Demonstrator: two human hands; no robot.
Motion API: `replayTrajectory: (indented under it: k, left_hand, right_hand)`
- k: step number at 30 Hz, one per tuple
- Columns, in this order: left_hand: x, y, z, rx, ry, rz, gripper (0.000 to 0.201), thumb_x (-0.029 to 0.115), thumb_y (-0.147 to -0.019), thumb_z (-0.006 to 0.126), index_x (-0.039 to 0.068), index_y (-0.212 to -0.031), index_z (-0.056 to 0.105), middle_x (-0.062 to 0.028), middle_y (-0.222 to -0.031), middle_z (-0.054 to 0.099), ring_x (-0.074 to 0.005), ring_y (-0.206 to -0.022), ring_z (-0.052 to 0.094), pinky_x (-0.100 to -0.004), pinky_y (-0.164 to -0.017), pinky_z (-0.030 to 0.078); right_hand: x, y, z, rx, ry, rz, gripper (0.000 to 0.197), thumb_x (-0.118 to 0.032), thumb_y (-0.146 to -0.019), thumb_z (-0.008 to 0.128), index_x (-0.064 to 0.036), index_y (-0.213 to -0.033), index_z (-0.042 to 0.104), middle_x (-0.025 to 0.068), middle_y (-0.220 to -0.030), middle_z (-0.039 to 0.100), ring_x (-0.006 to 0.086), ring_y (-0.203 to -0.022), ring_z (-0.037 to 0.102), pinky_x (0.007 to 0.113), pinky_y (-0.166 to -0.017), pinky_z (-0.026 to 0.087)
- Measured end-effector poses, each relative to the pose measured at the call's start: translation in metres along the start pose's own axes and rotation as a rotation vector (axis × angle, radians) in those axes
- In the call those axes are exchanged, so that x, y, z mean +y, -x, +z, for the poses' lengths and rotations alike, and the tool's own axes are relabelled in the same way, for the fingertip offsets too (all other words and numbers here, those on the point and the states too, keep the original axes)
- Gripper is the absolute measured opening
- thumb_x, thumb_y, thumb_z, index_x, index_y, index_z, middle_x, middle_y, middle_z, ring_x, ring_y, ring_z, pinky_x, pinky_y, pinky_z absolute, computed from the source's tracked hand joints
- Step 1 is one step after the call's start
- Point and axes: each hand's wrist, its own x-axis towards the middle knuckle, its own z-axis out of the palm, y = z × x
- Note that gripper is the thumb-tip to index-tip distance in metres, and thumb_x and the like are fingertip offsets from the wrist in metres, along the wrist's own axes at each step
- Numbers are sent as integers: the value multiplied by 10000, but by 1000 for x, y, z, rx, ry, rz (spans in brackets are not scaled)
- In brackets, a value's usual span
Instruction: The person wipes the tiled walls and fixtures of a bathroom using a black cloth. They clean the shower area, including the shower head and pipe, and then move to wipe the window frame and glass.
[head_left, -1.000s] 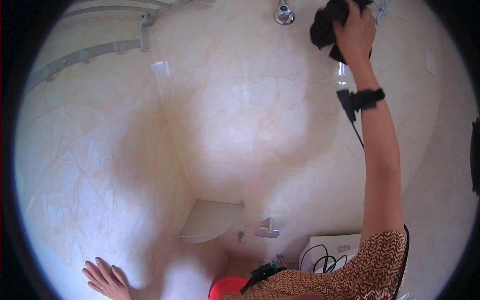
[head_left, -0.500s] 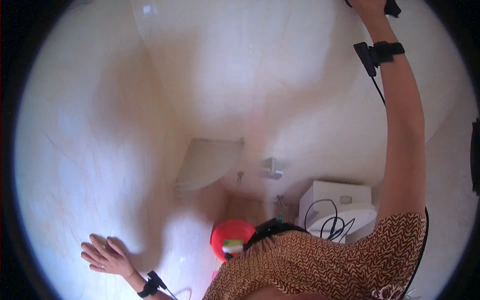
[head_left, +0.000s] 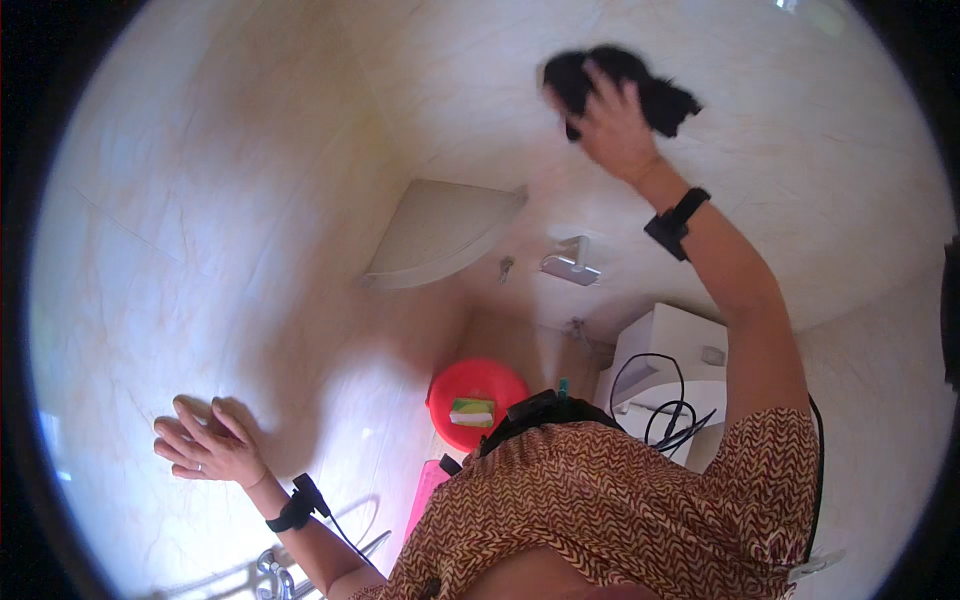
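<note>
Up high on the pale marbled wall, my right hand (head_left: 617, 128) presses a bunched black cloth (head_left: 640, 85) to the tiles. The fingers lie over the cloth and are somewhat blurred; part of the cloth sticks out past them to the right. At the lower left, my left hand (head_left: 212, 443) rests against the side wall (head_left: 150, 300) with its fingers spread and nothing in it. A ring shows on one finger. Each wrist wears a black strap.
A corner shelf (head_left: 445, 230) juts out below my right hand. Beneath it are a metal holder (head_left: 572, 264), a red bucket (head_left: 478, 375) with a green-and-white packet (head_left: 472, 412), and a white toilet (head_left: 660, 350). Black cables (head_left: 672, 412) hang by my waist; a faucet (head_left: 275, 570) is lower left.
My right hand has come down and left across the wall with the black cloth, now fully in view. My left hand stays on the side wall. The whole view has shifted.
</note>
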Motion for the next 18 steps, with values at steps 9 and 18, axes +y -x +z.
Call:
replayTrajectory:
  k: [9,18]
  left_hand:
    - [17,-29,-31,16,39,61,504,457,-945,536,202,-1379,541,-139,-1527,347,-379,-1417,277,-528,-1117,155]
    - [-2,-11,-9,26,77,-3,485,417,-940,580,200,-1372,552,-97,-1500,410,-331,-1402,332,-481,-1109,225]
  right_hand:
    - [-71,154,89,-228,96,-507,247,-180,-841,560,-101,-1045,676,72,-1340,534,289,-1338,385,481,-1199,190]
    - [33,75,-22,-202,-239,25,240,-151,-747,669,-127,-985,694,89,-1255,541,321,-1303,409,515,-1145,257]
